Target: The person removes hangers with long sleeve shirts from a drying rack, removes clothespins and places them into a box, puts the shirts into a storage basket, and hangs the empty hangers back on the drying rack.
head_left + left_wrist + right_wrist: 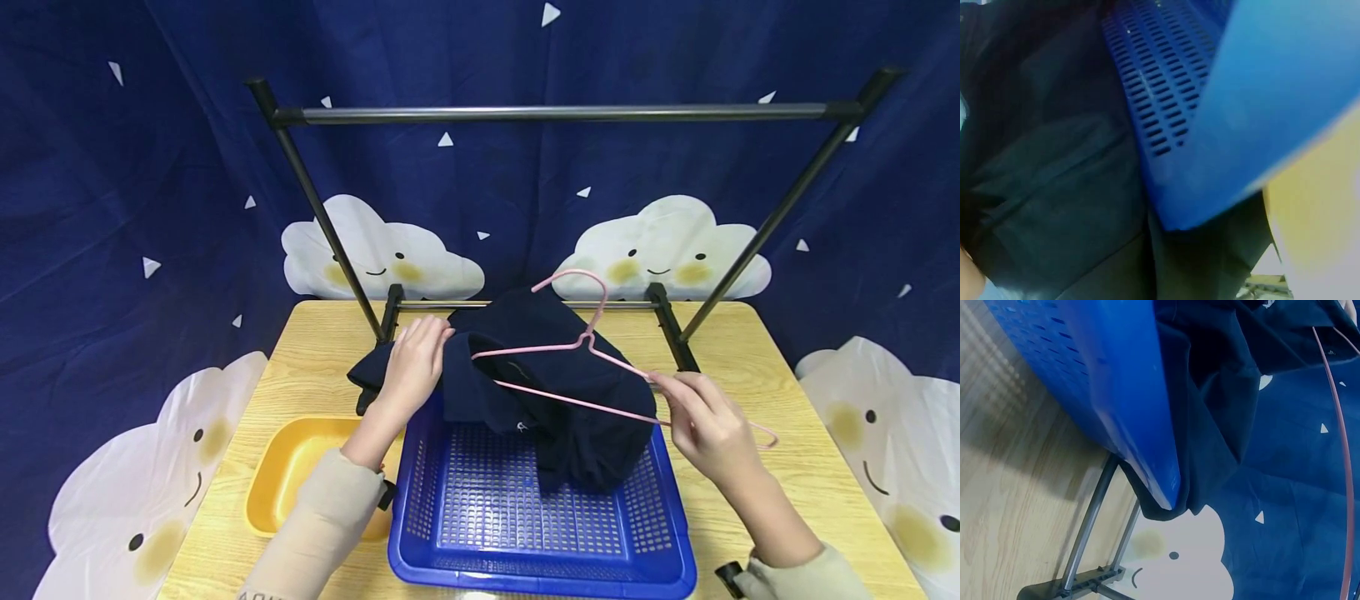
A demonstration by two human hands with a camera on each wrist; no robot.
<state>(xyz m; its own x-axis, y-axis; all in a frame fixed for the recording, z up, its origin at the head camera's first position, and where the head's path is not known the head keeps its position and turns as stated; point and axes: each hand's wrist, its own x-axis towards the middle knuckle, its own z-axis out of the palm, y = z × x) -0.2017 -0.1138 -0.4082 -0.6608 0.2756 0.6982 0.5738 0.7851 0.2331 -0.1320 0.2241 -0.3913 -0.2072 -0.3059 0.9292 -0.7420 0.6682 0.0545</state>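
R hand [701, 421] is pinching a pink hanger [588, 333] btwn thumb & fingers, near the hanger's R end; hook [581, 272] is pointing up & curving L. L hand [415, 358] is gripping a navy garment [555, 433] w/ small white logo [521, 427], fingers together & clamped on cloth. Hanger's L end is disappearing into a garment fold. Garment is draping over a blue plastic basket's [540, 579] far rim, partly hanging inside. Yellow tub [262, 500] is sitting just L of basket; clothes rack [562, 113] is standing behind on a wood-grain table [787, 467].

The hanger [587, 337] is pink, the garment [480, 400] navy (with a white motif [522, 427]), the basket [540, 578] blue.
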